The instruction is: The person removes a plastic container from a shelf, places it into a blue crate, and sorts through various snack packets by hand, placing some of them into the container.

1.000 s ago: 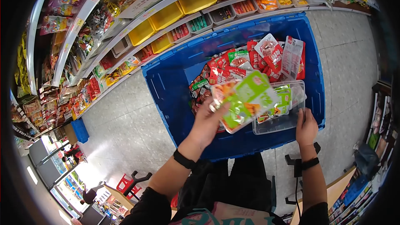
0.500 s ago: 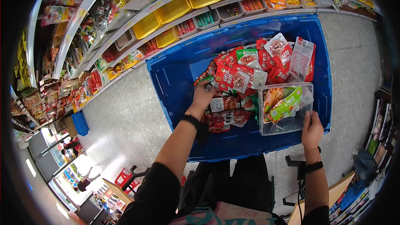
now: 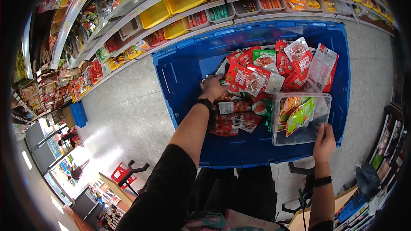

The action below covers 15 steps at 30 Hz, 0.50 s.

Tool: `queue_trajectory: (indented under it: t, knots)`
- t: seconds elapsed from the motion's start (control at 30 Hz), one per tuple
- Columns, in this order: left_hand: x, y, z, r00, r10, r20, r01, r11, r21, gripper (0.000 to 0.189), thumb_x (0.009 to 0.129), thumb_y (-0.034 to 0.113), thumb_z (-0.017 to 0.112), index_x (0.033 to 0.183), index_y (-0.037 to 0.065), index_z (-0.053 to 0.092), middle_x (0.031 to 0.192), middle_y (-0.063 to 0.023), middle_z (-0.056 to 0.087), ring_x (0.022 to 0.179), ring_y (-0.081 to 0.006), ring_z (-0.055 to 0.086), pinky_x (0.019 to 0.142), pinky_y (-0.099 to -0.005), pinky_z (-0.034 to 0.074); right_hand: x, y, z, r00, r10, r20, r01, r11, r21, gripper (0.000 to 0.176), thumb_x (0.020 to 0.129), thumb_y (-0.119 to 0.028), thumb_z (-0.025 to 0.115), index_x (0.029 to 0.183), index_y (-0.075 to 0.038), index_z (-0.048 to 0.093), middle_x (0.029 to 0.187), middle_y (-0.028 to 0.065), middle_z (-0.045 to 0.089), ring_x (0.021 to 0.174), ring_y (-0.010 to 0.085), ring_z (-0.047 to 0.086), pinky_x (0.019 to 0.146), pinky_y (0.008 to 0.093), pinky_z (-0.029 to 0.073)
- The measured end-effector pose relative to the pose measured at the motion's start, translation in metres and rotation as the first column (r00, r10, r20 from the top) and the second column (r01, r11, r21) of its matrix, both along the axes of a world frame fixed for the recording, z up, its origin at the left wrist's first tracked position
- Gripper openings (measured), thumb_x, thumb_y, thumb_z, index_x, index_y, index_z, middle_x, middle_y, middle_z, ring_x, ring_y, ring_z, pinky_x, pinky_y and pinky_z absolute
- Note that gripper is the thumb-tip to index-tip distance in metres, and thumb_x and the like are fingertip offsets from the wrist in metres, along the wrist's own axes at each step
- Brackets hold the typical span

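My left hand (image 3: 213, 87) is in the blue crate, resting on the left side of a heap of snack packets, its fingers apart. Its fingertips are partly lost among the packets, close to a red packet (image 3: 249, 80) with a clear window. Gripped at its near right corner by my right hand (image 3: 324, 143), a clear plastic box (image 3: 302, 138) is held over the crate's right part. Inside that box lie a green packet (image 3: 300, 115) and some orange ones. More red packets (image 3: 231, 124) lie below my left hand.
The blue crate (image 3: 167, 98) stands in front of my legs. Beyond it run shelves with yellow bins (image 3: 186, 1) and bins of snacks. Packets hang on racks at left. A red stool (image 3: 122, 173) and a small blue bin (image 3: 78, 114) are on the left floor.
A packet with green on it, seen at my left fingertips earlier, is no longer visible there. The left hand has shifted slightly across the heap. My right hand still holds the box.
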<state>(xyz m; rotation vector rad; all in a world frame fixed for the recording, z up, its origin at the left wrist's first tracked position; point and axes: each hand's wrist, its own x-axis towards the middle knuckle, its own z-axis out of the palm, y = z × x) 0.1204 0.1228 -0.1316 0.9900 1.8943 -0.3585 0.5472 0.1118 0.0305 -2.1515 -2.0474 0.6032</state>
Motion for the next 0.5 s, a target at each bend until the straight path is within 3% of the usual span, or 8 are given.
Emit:
queue_trajectory:
  t: [0.07, 0.13, 0.17, 0.2, 0.27, 0.3, 0.4, 0.5]
  knots:
    - [0.011, -0.017, -0.009, 0.998, 0.026, -0.052, -0.022, 0.997, 0.078, 0.070, 0.079, 0.053, 0.075, 0.136, 0.016, 0.062, 0.148, -0.0135, 0.046, 0.141, -0.0297, 0.040, 0.112, -0.0447, 0.036, 0.001, 0.000, 0.000, 1.000, -0.014, -0.009, 0.014, 1.000, -0.018, 0.023, 0.105, -0.023, 0.051, 0.103, -0.002, 0.061, 0.085, 0.0130, 0.072, 0.071, 0.0305, 0.069, 0.063, 0.0392, 0.052]
    - [0.018, -0.026, -0.005, 0.992, -0.102, -0.070, 0.114, 0.973, 0.200, 0.059, 0.081, 0.048, 0.073, 0.129, 0.014, 0.067, 0.141, -0.0089, 0.055, 0.136, -0.0268, 0.044, 0.112, -0.0470, 0.032, 0.001, -0.001, -0.001, 0.999, -0.027, -0.025, 0.027, 0.999, -0.035, 0.023, 0.105, -0.022, 0.051, 0.104, -0.002, 0.061, 0.085, 0.0130, 0.072, 0.071, 0.0303, 0.069, 0.063, 0.0390, 0.052]
    - [0.022, -0.030, -0.003, 0.987, -0.155, -0.050, 0.162, 0.957, 0.239, 0.059, 0.080, 0.050, 0.072, 0.125, 0.011, 0.069, 0.125, -0.0156, 0.067, 0.121, -0.0304, 0.060, 0.108, -0.0442, 0.041, 0.001, -0.002, -0.002, 0.999, -0.028, -0.025, 0.028, 0.999, -0.020, 0.023, 0.105, -0.023, 0.051, 0.105, -0.002, 0.061, 0.086, 0.0129, 0.072, 0.071, 0.0297, 0.069, 0.063, 0.0387, 0.053]
    - [0.028, -0.029, 0.008, 0.971, -0.239, -0.023, 0.237, 0.936, 0.261, 0.055, 0.082, 0.048, 0.071, 0.122, 0.009, 0.070, 0.113, -0.0180, 0.071, 0.110, -0.0347, 0.065, 0.105, -0.0443, 0.043, 0.001, -0.002, -0.002, 0.999, -0.031, -0.025, 0.031, 1.000, -0.005, 0.024, 0.105, -0.023, 0.051, 0.106, -0.001, 0.061, 0.086, 0.0128, 0.072, 0.071, 0.0291, 0.069, 0.064, 0.0384, 0.053]
    - [0.050, -0.033, 0.021, 0.963, -0.264, 0.054, 0.245, 0.941, 0.233, 0.045, 0.087, 0.045, 0.066, 0.117, 0.011, 0.071, 0.104, -0.0184, 0.072, 0.105, -0.0358, 0.066, 0.108, -0.0460, 0.040, 0.000, -0.002, -0.001, 0.999, -0.035, -0.032, 0.035, 0.999, -0.014, 0.024, 0.105, -0.023, 0.051, 0.107, -0.002, 0.061, 0.087, 0.0127, 0.073, 0.071, 0.0288, 0.070, 0.064, 0.0381, 0.053]
    - [0.063, -0.046, 0.015, 0.955, -0.281, 0.094, 0.237, 0.915, 0.327, 0.041, 0.088, 0.042, 0.065, 0.115, 0.012, 0.070, 0.100, -0.0181, 0.072, 0.105, -0.0347, 0.066, 0.111, -0.0472, 0.036, 0.000, -0.002, -0.001, 0.999, -0.042, -0.032, 0.041, 0.999, -0.023, 0.024, 0.105, -0.023, 0.051, 0.108, -0.002, 0.062, 0.088, 0.0125, 0.073, 0.071, 0.0284, 0.070, 0.064, 0.0379, 0.053]
    - [0.101, -0.056, 0.034, 0.916, -0.395, -0.068, 0.388, 0.833, 0.394, 0.042, 0.089, 0.041, 0.064, 0.113, 0.008, 0.068, 0.103, -0.0174, 0.072, 0.106, -0.0361, 0.065, 0.112, -0.0473, 0.034, 0.004, -0.002, -0.005, 0.999, -0.038, -0.024, 0.037, 0.999, -0.025, 0.025, 0.105, -0.024, 0.050, 0.109, -0.002, 0.062, 0.088, 0.0120, 0.073, 0.070, 0.0278, 0.070, 0.064, 0.0378, 0.053]
    - [0.112, -0.064, 0.028, 0.936, -0.329, -0.127, 0.349, 0.809, 0.472, 0.042, 0.091, 0.041, 0.058, 0.110, 0.006, 0.069, 0.106, -0.0178, 0.071, 0.107, -0.0376, 0.065, 0.107, -0.0496, 0.039, 0.003, -0.002, -0.002, 0.999, -0.036, -0.025, 0.035, 0.999, -0.037, 0.025, 0.105, -0.024, 0.050, 0.108, -0.002, 0.062, 0.088, 0.0117, 0.073, 0.070, 0.0278, 0.070, 0.063, 0.0379, 0.053]
